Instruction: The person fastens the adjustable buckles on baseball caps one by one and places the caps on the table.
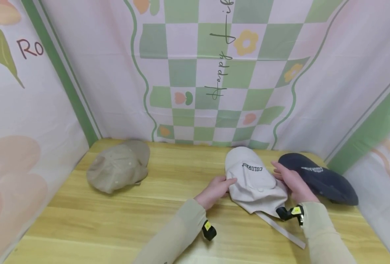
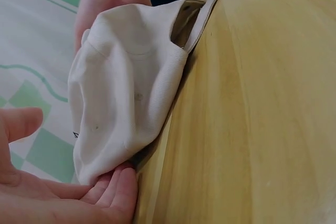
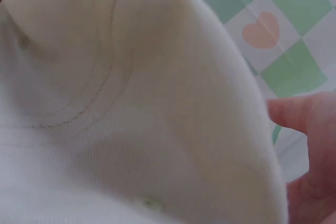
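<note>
A white baseball cap (image 1: pixel 252 176) with dark "COLORADO"-like lettering lies on the wooden table, its brim toward the back wall and a loose strap trailing to the front right. At its left side is my left hand (image 1: pixel 216 190). In the left wrist view that hand's fingers (image 2: pixel 118 187) reach straight under the cap's edge, while the thumb stands apart from the cloth. My right hand (image 1: pixel 295 183) is at the cap's right side with the thumb extended; in the right wrist view the cap (image 3: pixel 157 87) hides part of its fingers.
A navy cap (image 1: pixel 327 181) lies at the right, close beside my right hand. Farther left sits a beige cap (image 1: pixel 116 168). Printed cloth (image 1: pixel 208 73) hangs behind the table (image 1: pixel 148 220) and at both sides.
</note>
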`<state>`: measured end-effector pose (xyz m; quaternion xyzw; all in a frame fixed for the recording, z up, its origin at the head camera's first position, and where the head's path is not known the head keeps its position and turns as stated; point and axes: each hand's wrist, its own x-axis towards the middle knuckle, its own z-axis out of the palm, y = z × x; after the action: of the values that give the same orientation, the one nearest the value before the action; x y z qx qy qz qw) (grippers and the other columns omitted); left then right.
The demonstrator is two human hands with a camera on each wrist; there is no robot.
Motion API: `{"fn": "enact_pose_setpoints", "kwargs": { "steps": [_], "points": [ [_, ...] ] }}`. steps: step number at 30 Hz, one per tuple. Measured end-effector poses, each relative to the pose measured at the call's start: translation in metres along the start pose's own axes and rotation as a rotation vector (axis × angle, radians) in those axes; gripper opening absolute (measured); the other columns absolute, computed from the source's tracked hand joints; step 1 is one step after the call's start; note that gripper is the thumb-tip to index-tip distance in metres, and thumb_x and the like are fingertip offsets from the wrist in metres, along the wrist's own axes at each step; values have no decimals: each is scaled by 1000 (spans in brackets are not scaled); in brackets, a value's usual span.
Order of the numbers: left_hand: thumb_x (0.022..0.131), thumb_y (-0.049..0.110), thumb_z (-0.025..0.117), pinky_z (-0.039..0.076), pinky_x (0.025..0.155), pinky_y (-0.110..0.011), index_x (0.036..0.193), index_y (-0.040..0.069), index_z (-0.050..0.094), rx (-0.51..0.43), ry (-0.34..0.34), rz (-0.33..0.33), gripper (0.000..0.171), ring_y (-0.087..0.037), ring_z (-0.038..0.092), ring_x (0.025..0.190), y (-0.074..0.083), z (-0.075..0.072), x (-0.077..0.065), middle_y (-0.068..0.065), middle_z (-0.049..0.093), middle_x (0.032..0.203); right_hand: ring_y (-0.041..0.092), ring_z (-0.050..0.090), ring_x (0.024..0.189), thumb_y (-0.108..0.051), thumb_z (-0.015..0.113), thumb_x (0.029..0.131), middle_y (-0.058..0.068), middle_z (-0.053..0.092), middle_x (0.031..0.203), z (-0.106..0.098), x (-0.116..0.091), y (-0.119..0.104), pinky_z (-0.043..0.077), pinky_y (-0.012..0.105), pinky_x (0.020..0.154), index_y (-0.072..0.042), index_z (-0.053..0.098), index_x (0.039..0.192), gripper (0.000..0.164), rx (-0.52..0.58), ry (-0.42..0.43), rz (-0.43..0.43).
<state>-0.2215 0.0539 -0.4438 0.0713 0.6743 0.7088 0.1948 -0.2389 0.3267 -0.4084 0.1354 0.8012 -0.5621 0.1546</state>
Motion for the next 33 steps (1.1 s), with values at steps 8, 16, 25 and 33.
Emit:
{"fn": "enact_pose_setpoints", "kwargs": {
  "steps": [8, 16, 25, 33],
  "points": [
    [103, 32, 59, 55, 89, -34, 127, -5, 62, 0, 12, -46, 45, -15, 67, 97, -1, -2, 1, -3, 70, 106, 40, 29, 144, -68, 46, 99, 33, 23, 159, 5, -2, 1, 29, 48, 116, 13, 18, 155, 103, 37, 3, 6],
    [102, 33, 61, 54, 90, -37, 130, -2, 63, 16, 48, -39, 45, -16, 65, 95, 2, -1, 1, -2, 69, 108, 14, 64, 93, -62, 56, 98, 11, 60, 118, 4, -2, 0, 56, 29, 79, 5, 53, 132, 76, 51, 42, -58],
    [99, 30, 66, 52, 98, -41, 133, -3, 60, -18, 123, -11, 48, -20, 63, 107, 3, 0, 1, -6, 67, 118, 6, 62, 90, -56, 62, 98, -2, 62, 109, 5, -4, -5, 54, 22, 79, 2, 55, 128, 66, 123, 82, -100],
    [98, 28, 68, 50, 100, -40, 132, -3, 61, -4, 158, 26, 46, -21, 63, 109, 10, -1, -2, -8, 67, 120, 4, 63, 92, -46, 65, 100, -9, 65, 101, 7, -4, -9, 54, 19, 80, 0, 60, 124, 52, 171, 97, -172]
  ]
}}
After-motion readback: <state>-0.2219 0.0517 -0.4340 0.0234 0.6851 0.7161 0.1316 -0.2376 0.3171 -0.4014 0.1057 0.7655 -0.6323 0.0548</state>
